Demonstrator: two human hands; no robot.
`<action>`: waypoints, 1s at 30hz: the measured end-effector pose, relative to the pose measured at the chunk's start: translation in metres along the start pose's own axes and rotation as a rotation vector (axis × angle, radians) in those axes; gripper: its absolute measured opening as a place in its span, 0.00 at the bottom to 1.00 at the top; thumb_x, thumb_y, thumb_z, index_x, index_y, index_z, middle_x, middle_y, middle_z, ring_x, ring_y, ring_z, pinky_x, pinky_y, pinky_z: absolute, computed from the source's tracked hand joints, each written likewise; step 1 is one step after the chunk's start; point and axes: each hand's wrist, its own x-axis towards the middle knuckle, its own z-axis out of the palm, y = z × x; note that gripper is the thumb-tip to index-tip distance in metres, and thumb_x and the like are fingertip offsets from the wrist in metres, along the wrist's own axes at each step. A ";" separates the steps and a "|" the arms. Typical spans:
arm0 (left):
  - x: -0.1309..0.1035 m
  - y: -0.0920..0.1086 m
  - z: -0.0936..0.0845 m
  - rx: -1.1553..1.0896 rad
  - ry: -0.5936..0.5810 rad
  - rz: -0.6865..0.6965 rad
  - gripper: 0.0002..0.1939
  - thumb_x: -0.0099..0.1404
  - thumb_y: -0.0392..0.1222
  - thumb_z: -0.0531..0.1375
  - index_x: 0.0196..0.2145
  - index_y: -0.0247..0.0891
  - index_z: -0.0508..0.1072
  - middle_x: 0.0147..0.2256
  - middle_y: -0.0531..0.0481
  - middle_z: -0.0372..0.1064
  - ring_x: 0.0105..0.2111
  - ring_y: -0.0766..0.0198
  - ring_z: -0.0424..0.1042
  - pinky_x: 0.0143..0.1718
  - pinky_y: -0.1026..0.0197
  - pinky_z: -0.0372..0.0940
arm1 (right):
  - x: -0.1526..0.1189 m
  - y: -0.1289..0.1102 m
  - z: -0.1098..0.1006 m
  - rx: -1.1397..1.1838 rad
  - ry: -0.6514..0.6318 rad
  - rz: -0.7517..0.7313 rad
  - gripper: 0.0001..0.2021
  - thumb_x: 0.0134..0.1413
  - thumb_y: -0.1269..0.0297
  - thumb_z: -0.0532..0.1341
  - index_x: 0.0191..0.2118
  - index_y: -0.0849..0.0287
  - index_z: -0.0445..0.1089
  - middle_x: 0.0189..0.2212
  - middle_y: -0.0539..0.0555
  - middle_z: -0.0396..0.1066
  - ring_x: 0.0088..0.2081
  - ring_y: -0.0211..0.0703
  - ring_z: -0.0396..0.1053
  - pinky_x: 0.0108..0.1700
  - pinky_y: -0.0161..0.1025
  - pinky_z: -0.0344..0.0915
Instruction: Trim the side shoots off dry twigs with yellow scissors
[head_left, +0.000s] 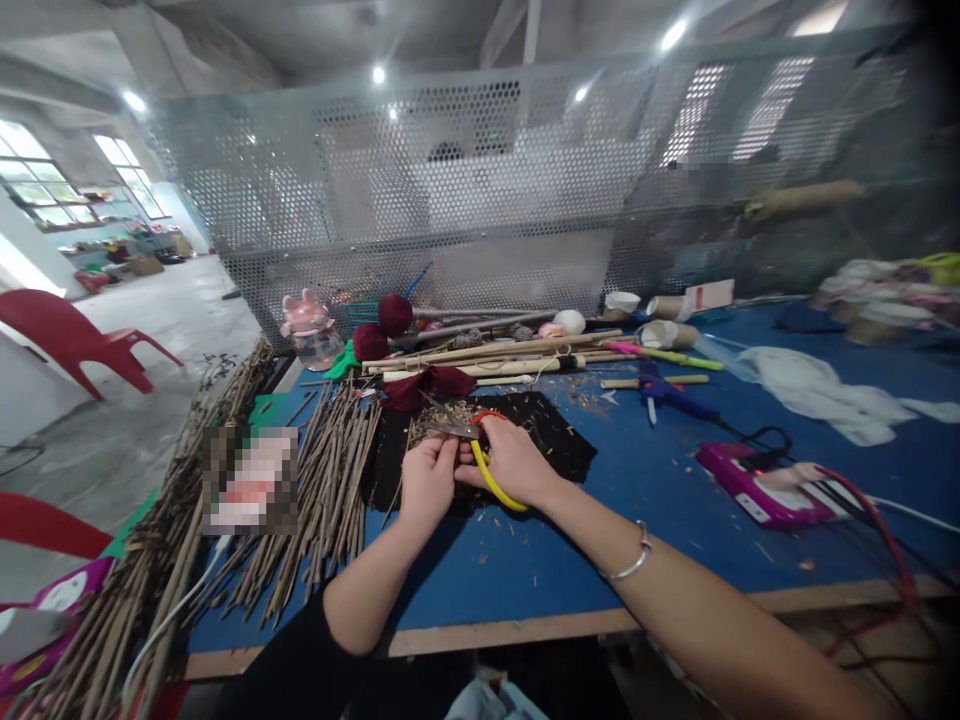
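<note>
My right hand [514, 460] is closed around the handles of scissors [496, 486] with a yellow loop and a red loop. The scissors' metal blades point left, towards my left hand [429, 478]. That hand is closed in a pinch close beside the blades; what its fingertips hold is too small and hidden to make out. Both hands are over a black cloth [536, 425] strewn with small brown cuttings [442, 418]. Just left of the cloth lies a spread of thin brown sticks [330, 480].
Bundled twigs [161, 530] line the table's left side. Dark red yarn balls [395, 314], poles [480, 355] and a clear pink-topped jar [311, 335] stand behind. To the right are a blue glue gun [671, 395], a purple power strip [757, 485] with cords, and white plastic [825, 390].
</note>
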 end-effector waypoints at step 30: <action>0.003 0.000 -0.001 -0.082 0.025 -0.058 0.12 0.59 0.47 0.53 0.30 0.34 0.68 0.26 0.49 0.69 0.23 0.68 0.68 0.23 0.67 0.64 | 0.000 0.005 0.001 -0.026 -0.056 0.144 0.23 0.42 0.42 0.58 0.37 0.57 0.63 0.31 0.53 0.70 0.34 0.44 0.69 0.31 0.34 0.54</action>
